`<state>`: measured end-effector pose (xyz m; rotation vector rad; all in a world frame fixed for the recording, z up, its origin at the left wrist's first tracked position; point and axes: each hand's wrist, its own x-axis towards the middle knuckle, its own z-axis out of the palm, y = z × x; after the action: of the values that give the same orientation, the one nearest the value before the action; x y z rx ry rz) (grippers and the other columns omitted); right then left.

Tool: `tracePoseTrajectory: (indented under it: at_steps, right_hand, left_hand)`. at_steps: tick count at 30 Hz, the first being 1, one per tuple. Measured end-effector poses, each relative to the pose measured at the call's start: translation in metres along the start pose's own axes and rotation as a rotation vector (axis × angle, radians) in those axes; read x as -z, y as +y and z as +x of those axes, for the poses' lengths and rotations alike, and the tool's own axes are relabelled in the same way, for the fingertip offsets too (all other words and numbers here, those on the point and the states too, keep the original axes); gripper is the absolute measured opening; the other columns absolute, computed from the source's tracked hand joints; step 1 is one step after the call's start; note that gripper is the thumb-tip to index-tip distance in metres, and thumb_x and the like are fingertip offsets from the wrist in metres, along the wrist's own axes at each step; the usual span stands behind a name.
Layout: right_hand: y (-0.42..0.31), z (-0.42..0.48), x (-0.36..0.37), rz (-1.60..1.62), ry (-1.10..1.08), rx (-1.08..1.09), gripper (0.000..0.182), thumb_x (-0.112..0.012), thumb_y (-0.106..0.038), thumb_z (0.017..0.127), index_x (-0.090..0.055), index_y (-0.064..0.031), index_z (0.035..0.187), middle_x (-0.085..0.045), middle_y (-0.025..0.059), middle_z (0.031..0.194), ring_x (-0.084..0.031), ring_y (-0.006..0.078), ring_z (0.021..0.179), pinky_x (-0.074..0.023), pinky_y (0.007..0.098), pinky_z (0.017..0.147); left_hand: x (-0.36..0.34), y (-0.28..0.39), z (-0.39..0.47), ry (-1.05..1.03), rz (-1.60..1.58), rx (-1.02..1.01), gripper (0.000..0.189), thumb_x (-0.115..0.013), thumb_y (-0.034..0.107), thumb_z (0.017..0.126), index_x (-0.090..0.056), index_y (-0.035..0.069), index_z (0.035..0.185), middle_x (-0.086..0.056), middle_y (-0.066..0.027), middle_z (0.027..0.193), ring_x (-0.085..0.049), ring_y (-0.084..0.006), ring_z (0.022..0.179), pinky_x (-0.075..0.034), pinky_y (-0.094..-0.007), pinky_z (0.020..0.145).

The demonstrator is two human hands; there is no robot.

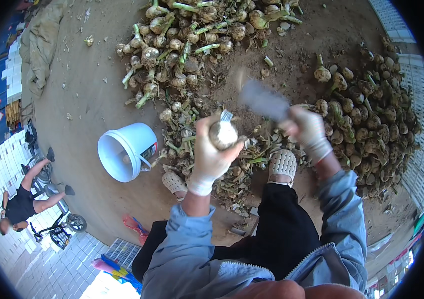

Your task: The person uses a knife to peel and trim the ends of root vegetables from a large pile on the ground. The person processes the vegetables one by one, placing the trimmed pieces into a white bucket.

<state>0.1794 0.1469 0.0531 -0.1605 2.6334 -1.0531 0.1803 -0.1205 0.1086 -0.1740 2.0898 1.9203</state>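
A white cotton glove covers my left hand (212, 157), whose fingers are closed around a round plant bulb (224, 134). Its face is pale and freshly bared, with a short striped stem stub on top. My right hand (309, 129), gloved likewise, grips a wide-bladed knife (264, 100) blurred by motion; its handle is mostly hidden in the fist. The blade is up and to the right of the bulb, apart from it. Beyond my hands lies a heap of soil-covered bulbs with green stems (182, 48). Trimmings and dry leaves (234, 187) cover the ground between my feet.
A white plastic bucket (131, 149) lies tipped on its side at left. More bulbs, mostly short-stemmed, form a pile (369, 119) at right, beside stacked white crates (415, 82). Far left, a person (21, 205) is near an electric bike (60, 220). A crumpled tarp (42, 45) lies farther off.
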Motion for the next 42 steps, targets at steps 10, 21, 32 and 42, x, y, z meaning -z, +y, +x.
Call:
tracePoseTrajectory:
  at_steps: [10, 21, 32, 42]
  right_hand:
    - [-0.051, -0.044, -0.038, 1.042, -0.034, -0.392, 0.022, -0.062, -0.021, 0.088, -0.057, -0.0020, 0.098, -0.050, -0.0046, 0.075, -0.044, 0.0043, 0.067, -0.0397, 0.0231, 0.058]
    - [-0.039, -0.059, -0.118, 0.926, -0.063, -0.273, 0.047, -0.055, -0.046, 0.096, -0.059, 0.0010, 0.099, -0.063, 0.0092, 0.083, -0.058, 0.0162, 0.071, -0.0472, 0.0310, 0.063]
    - [-0.045, -0.079, -0.099, 0.760, -0.006, -0.566, 0.058, -0.042, -0.052, 0.101, -0.053, -0.0063, 0.066, -0.053, 0.0025, 0.053, -0.051, 0.0133, 0.048, -0.0390, 0.0294, 0.044]
    - [-0.068, -0.057, -0.087, 0.573, -0.144, -0.512, 0.059, -0.037, -0.060, 0.099, -0.061, -0.0084, 0.080, -0.057, 0.0026, 0.052, -0.057, 0.0157, 0.047, -0.0432, 0.0297, 0.048]
  left_hand:
    - [0.018, -0.010, 0.004, 0.248, -0.844, 0.010, 0.040, -0.073, -0.002, 0.077, -0.062, 0.006, 0.115, -0.066, -0.0049, 0.111, -0.061, -0.0197, 0.101, -0.050, -0.0374, 0.095]
    - [-0.004, 0.015, 0.002, 0.133, -1.310, -0.035, 0.014, -0.063, 0.014, 0.088, -0.066, 0.005, 0.097, -0.066, -0.0182, 0.112, -0.064, -0.0278, 0.101, -0.051, -0.0430, 0.088]
    - [-0.022, 0.009, 0.051, -0.337, -0.321, 0.075, 0.036, -0.066, 0.025, 0.094, -0.055, 0.007, 0.124, -0.063, -0.0012, 0.110, -0.060, -0.0137, 0.100, -0.052, -0.0292, 0.083]
    - [0.161, -0.005, 0.242, 0.605, 1.146, 0.305, 0.072, -0.072, 0.048, 0.074, -0.050, 0.020, 0.137, -0.058, -0.0150, 0.128, -0.058, -0.0343, 0.116, -0.043, -0.0495, 0.099]
